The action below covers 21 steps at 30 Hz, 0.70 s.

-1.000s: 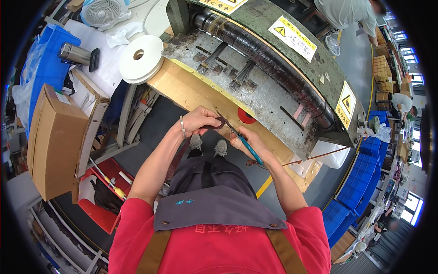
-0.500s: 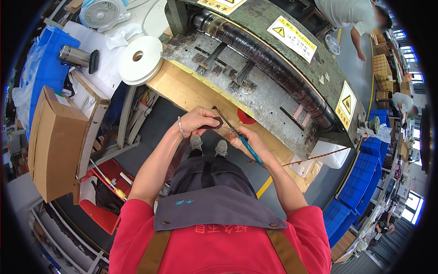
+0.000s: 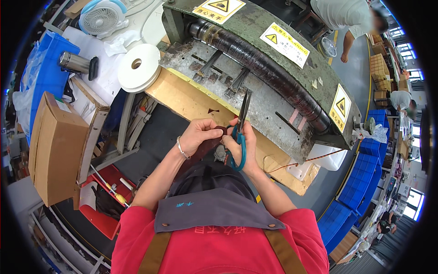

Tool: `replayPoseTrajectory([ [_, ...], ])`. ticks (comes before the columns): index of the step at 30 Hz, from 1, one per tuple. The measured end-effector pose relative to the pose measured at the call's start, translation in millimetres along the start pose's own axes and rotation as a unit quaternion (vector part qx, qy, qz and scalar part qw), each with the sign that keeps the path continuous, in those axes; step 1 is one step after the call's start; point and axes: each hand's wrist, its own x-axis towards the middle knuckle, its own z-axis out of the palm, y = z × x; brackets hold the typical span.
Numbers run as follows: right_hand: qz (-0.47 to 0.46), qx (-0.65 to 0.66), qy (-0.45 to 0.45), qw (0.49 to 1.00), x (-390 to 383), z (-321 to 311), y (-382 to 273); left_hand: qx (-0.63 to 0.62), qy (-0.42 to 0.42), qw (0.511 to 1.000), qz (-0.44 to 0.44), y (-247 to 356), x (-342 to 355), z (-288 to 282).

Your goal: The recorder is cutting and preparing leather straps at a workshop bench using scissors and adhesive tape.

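My left hand pinches a dark reddish-brown strip, which looks like leather, near its upper end; the rest hangs below toward my lap. Close beside it, my right hand is closed round scissors with teal handles. Their dark blades point up and away from me, over the machine's metal bed. The right thumb and fingertips meet the strip's end near my left fingers, though exactly how they touch is hidden. A small dark scrap lies on the wooden board ahead of my left hand.
Ahead stands a green machine with a dark roller over a worn metal bed. A wooden board runs along its front. White tape rolls, a carton and blue crates flank me. Another person stands far right.
The scissors have swung from lying across the strip's end to pointing up, away from it. My hands have drawn together, and a dark scrap now shows on the board.
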Motion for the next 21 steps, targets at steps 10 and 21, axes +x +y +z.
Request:
replayPoseTrajectory([
  [10,-0.022,-0.085,0.007,0.996,11.7,-2.9,-16.5,0.016,0.111,0.992,0.053,-10.1,3.0,-10.2],
  [21,0.053,-0.102,-0.015,0.993,-36.3,-42.5,-44.6,-0.007,0.153,0.988,0.001,-10.8,41.2,-19.0],
])
